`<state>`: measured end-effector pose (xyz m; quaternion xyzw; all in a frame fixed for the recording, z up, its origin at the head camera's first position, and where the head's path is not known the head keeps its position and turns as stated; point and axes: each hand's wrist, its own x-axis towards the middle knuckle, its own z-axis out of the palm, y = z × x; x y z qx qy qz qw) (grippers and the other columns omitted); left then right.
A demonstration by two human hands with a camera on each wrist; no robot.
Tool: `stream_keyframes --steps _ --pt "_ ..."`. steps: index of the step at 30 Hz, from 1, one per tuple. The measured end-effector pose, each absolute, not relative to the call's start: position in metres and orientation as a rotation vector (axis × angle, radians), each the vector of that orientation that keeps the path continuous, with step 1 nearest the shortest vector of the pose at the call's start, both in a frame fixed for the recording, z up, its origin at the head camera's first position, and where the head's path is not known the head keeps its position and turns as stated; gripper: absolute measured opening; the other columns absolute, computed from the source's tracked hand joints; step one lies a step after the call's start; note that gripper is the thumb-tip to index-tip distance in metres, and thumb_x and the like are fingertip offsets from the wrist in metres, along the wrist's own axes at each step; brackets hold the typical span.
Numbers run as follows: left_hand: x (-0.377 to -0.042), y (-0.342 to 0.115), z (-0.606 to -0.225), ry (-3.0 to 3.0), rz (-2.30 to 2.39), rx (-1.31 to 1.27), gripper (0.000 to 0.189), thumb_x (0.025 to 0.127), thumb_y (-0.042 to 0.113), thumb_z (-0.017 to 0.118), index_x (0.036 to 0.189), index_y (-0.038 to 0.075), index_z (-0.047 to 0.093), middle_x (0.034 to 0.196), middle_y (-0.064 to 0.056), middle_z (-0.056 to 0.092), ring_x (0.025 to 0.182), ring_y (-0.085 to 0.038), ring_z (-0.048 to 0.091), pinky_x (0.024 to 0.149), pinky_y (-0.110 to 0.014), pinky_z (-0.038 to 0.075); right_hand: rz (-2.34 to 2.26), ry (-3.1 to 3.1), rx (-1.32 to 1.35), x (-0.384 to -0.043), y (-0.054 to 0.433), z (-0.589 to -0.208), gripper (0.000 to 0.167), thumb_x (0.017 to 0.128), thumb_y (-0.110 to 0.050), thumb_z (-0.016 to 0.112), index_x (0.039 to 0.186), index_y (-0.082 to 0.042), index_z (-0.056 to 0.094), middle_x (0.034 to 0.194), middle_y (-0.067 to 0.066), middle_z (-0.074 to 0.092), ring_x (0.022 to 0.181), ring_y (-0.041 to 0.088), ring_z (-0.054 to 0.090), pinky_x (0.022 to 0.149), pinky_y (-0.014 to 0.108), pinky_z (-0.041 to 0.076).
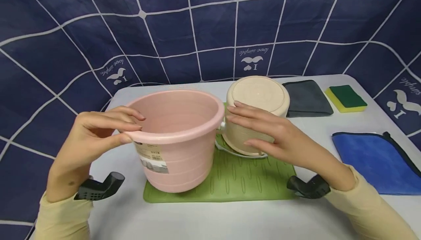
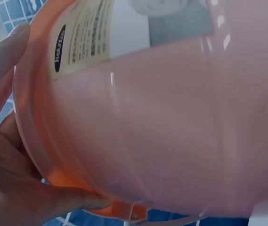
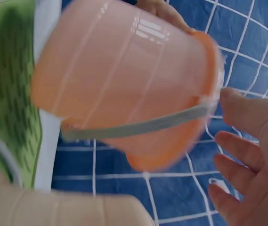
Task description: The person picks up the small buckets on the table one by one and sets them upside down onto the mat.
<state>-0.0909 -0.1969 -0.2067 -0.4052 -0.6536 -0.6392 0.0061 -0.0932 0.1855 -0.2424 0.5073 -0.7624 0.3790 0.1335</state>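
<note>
A pink bucket (image 1: 182, 163) stands tilted over the left part of a green mat (image 1: 243, 183); whether its base touches cannot be told. My left hand (image 1: 90, 132) grips its near left rim, thumb outside and fingers over the edge. The left wrist view shows the paper label (image 2: 91, 33) on its wall. To the right, an upside-down cream bucket (image 1: 258, 93) sits on the mat. My right hand (image 1: 276, 134) hovers between the two buckets with fingers extended, holding nothing. In the right wrist view, its thumb is close to the pink rim, and a grey handle (image 3: 143, 127) crosses that bucket.
Behind the cream bucket lies a dark grey cloth (image 1: 307, 99), with a green and yellow sponge (image 1: 346, 99) to its right. A folded blue cloth (image 1: 378, 163) is at the right edge of the white table (image 1: 210, 220). A blue checked sheet (image 1: 213, 27) rises behind.
</note>
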Motion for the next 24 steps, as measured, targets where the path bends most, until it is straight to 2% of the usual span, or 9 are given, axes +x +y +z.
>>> stream_keyframes --steps 3,7,9,14,17,21,24 --pt "-0.093 -0.191 -0.209 -2.046 -2.025 -1.378 0.022 0.077 -0.017 0.066 0.099 -0.017 0.065 0.102 -0.020 0.066 0.111 -0.035 0.048 0.100 -0.038 0.033 1.228 -2.153 1.585 -0.105 0.172 -0.243 0.047 0.094 -0.026 0.059 0.136 -0.009 0.050 0.139 0.006 0.045 0.132 0.031 0.031 0.107 0.044 0.024" --pt "-0.096 -0.188 -0.211 -2.012 -2.101 -1.411 0.021 0.080 -0.011 0.066 0.101 -0.015 0.066 0.104 -0.020 0.065 0.109 -0.033 0.050 0.097 -0.038 0.038 1.529 -2.014 1.752 -0.115 0.163 -0.249 0.042 0.091 -0.021 0.062 0.132 -0.010 0.056 0.126 0.008 0.057 0.122 0.032 0.043 0.103 0.047 0.030" --pt "-0.097 -0.188 -0.213 -1.976 -2.143 -1.420 0.020 0.082 -0.009 0.066 0.101 -0.015 0.066 0.105 -0.021 0.064 0.108 -0.033 0.051 0.097 -0.038 0.038 1.666 -1.926 1.826 -0.117 0.159 -0.252 0.040 0.091 -0.021 0.061 0.130 -0.013 0.058 0.116 0.009 0.060 0.112 0.030 0.049 0.103 0.050 0.027" --pt "-0.103 -0.192 -0.216 -1.911 -2.198 -1.431 0.021 0.084 -0.005 0.065 0.104 -0.014 0.065 0.108 -0.020 0.064 0.110 -0.033 0.050 0.096 -0.038 0.038 1.911 -1.803 1.876 -0.118 0.148 -0.256 0.039 0.091 -0.021 0.062 0.129 -0.020 0.059 0.100 0.009 0.057 0.095 0.023 0.047 0.094 0.039 0.037" --pt "-0.107 -0.193 -0.219 -1.861 -2.207 -1.361 0.025 0.086 -0.003 0.064 0.107 -0.016 0.062 0.112 -0.022 0.062 0.115 -0.035 0.049 0.097 -0.039 0.038 2.033 -1.779 1.808 -0.118 0.143 -0.256 0.038 0.090 -0.023 0.064 0.128 -0.023 0.060 0.096 0.008 0.055 0.090 0.022 0.044 0.079 0.033 0.041" --pt "-0.116 -0.198 -0.230 -1.685 -2.286 -1.156 0.041 0.089 0.006 0.065 0.121 -0.016 0.053 0.133 -0.024 0.046 0.125 -0.036 0.038 0.097 -0.043 0.039 2.202 -1.696 1.683 -0.120 0.140 -0.257 0.039 0.087 -0.023 0.067 0.126 -0.024 0.062 0.099 0.006 0.056 0.092 0.020 0.045 0.080 0.030 0.041" --pt "-0.123 -0.204 -0.253 -1.583 -2.382 -0.909 0.060 0.088 0.021 0.067 0.138 -0.001 0.042 0.148 -0.016 0.028 0.133 -0.034 0.025 0.098 -0.046 0.037 2.325 -1.579 1.580 -0.122 0.141 -0.258 0.040 0.086 -0.021 0.068 0.125 -0.020 0.063 0.103 0.004 0.056 0.096 0.019 0.045 0.082 0.030 0.041"
